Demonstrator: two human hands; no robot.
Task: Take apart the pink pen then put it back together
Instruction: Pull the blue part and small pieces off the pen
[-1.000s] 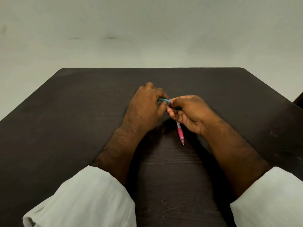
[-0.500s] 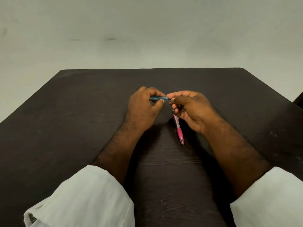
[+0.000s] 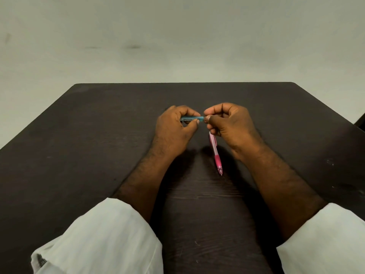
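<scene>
A pink pen (image 3: 215,153) lies on the dark table (image 3: 98,147), tip toward me. Its far end disappears under my right hand; I cannot tell whether the fingers touch it. My left hand (image 3: 173,131) grips a thin blue pen (image 3: 192,119), held level just above the table between thumb and fingers. My right hand (image 3: 231,125) pinches that blue pen's right end with thumb and forefinger, its other fingers curled. Most of the blue pen is hidden inside my left hand.
The table's far edge (image 3: 183,83) meets a pale floor. White sleeves (image 3: 102,240) cover both forearms near the bottom of the view. A dark object (image 3: 361,120) shows at the right border.
Both hands have lifted and spread slightly apart, showing more of the blue pen between them. More of the pink pen's far end shows; the pen itself has not moved.
</scene>
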